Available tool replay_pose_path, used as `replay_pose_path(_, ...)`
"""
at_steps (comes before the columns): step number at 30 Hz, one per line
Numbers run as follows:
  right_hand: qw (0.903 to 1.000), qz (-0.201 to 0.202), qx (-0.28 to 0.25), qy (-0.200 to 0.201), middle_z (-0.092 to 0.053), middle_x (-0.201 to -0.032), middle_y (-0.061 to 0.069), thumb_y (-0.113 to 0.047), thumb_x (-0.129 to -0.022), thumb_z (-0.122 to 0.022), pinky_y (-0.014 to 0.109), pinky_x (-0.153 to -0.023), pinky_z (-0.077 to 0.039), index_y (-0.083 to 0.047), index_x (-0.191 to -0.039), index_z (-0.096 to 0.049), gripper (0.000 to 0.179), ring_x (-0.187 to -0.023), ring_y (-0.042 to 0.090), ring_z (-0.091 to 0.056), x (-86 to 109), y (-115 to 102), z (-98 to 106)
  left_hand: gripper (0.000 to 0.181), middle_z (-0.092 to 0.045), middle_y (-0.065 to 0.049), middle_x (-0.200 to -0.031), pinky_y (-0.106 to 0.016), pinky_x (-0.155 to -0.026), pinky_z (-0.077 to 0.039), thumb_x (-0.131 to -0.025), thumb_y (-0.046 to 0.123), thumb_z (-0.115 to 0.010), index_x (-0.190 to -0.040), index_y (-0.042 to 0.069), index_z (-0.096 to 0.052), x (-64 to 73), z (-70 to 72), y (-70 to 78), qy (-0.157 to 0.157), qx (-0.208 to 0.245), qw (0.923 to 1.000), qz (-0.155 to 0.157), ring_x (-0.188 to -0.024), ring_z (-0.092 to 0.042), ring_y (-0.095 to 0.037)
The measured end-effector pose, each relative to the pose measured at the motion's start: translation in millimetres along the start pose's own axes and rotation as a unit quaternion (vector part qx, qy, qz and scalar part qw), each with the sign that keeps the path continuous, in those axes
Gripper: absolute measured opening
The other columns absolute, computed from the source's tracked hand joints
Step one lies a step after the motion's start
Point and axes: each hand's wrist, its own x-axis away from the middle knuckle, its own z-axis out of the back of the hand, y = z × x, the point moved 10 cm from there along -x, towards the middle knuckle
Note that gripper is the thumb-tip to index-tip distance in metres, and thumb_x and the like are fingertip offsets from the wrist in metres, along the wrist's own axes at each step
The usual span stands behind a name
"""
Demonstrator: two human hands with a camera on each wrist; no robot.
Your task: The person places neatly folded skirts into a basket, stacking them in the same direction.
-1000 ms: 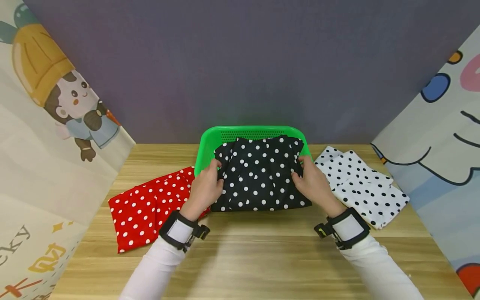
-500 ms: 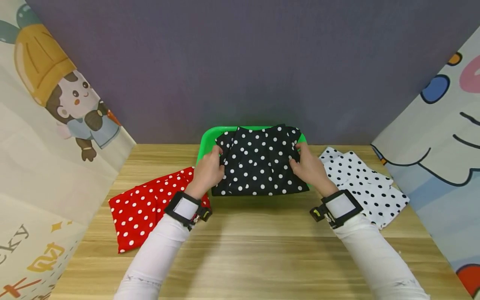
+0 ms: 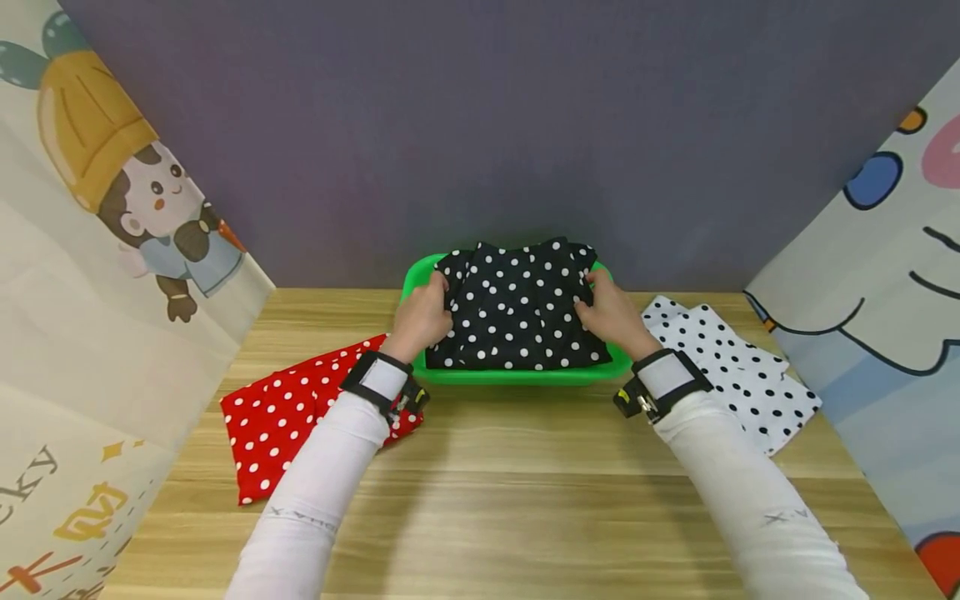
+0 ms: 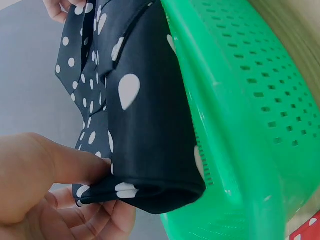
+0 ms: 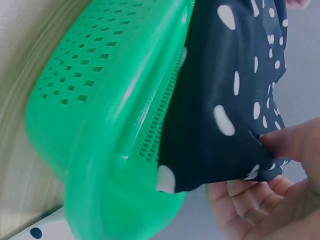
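A folded black cloth with white polka dots [image 3: 517,310] is held flat over the green plastic basket [image 3: 517,377], covering most of its opening. My left hand [image 3: 422,318] pinches the cloth's left edge, thumb on top and fingers beneath. At the opposite edge, my right hand [image 3: 613,313] pinches it the same way. In the left wrist view the cloth's folded end [image 4: 150,135] hangs beside the basket rim [image 4: 220,100]. The right wrist view has a cloth corner [image 5: 166,179] overlapping the basket's perforated inside [image 5: 155,135].
A folded red cloth with white dots [image 3: 277,425] lies on the wooden table [image 3: 517,500] at left, partly behind the left forearm. To the right lies a folded white cloth with black dots [image 3: 738,375]. A grey wall [image 3: 495,125] rises behind the basket.
Both hands have carried the black polka-dot cloth away from me, further over the basket. The basket's front rim now shows below the cloth. The red and white cloths have stayed put.
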Motion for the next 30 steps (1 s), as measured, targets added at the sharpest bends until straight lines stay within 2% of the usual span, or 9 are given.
replay_pose_path(4, 0.9999, -0.009, 0.0, -0.011, -0.058, -0.102, 0.026, -0.014, -0.089, -0.048, 0.039, -0.063, -0.044, 0.006, -0.13, -0.032, 0.049, -0.072, 0.03, -0.056, -8.4, 1, -4, 0.039, -0.062, -0.017, -0.093, -0.039, -0.053, -0.045, -0.076, 0.003, -0.057, -0.113, 0.007, -0.046, -8.4, -1.9, -4.1, -0.006, -0.006, 0.9999, 0.014, -0.072, -0.059, -0.03)
replay_pose_path(9, 0.9992, -0.026, 0.002, -0.032, -0.056, -0.112, 0.028, -0.015, -0.09, -0.047, 0.043, -0.072, -0.045, 0.007, -0.13, -0.031, 0.048, -0.082, 0.034, -0.057, -18.3, 4, -10, 0.041, -0.063, -0.016, -0.096, -0.04, -0.054, -0.045, -0.074, 0.003, -0.058, -0.113, 0.009, -0.048, -17.2, -6.5, -8.7, -0.017, -0.012, 0.9992, 0.035, -0.077, -0.06, -0.03)
replay_pose_path(14, 0.997, -0.043, 0.02, -0.061, -0.056, -0.109, 0.027, -0.013, -0.088, -0.046, 0.043, -0.074, -0.043, 0.005, -0.129, -0.032, 0.047, -0.085, 0.034, -0.054, -26.8, 8, -16, 0.04, -0.063, -0.014, -0.099, -0.042, -0.061, -0.048, -0.075, 0.005, -0.061, -0.113, 0.01, -0.049, -25.9, -12.6, -11.2, -0.026, -0.022, 0.9981, 0.052, -0.082, -0.061, -0.03)
replay_pose_path(23, 0.9906, -0.075, 0.046, -0.105, -0.049, -0.124, 0.028, -0.015, -0.088, -0.043, 0.051, -0.093, -0.036, 0.005, -0.132, -0.032, 0.05, -0.106, 0.041, -0.049, -37.3, 15, -24, 0.036, -0.061, -0.012, -0.102, -0.043, -0.065, -0.049, -0.079, 0.011, -0.063, -0.113, 0.009, -0.049, -39.6, -30.7, -17.4, -0.068, -0.028, 0.9935, 0.088, -0.087, -0.06, -0.03)
replay_pose_path(26, 0.9889, -0.08, 0.055, -0.112, -0.05, -0.123, 0.029, -0.014, -0.087, -0.043, 0.047, -0.086, -0.041, 0.006, -0.131, -0.033, 0.05, -0.098, 0.038, -0.052, -40.5, 16, -27, 0.039, -0.06, -0.012, -0.105, -0.045, -0.069, -0.05, -0.081, 0.013, -0.062, -0.117, 0.008, -0.049, -43.7, -33.9, -18.0, -0.076, -0.038, 0.9916, 0.098, -0.092, -0.06, -0.031)
replay_pose_path(30, 0.9861, -0.1, 0.04, -0.126, -0.048, -0.121, 0.03, -0.01, -0.086, -0.043, 0.035, -0.065, -0.052, 0.008, -0.13, -0.033, 0.049, -0.081, 0.034, -0.059, -43.8, 21, -34, 0.048, -0.059, -0.015, -0.112, -0.046, -0.074, -0.05, -0.083, 0.015, -0.061, -0.127, 0.007, -0.045, -48.7, -37.2, -15.8, -0.089, -0.051, 0.9891, 0.105, -0.097, -0.059, -0.033)
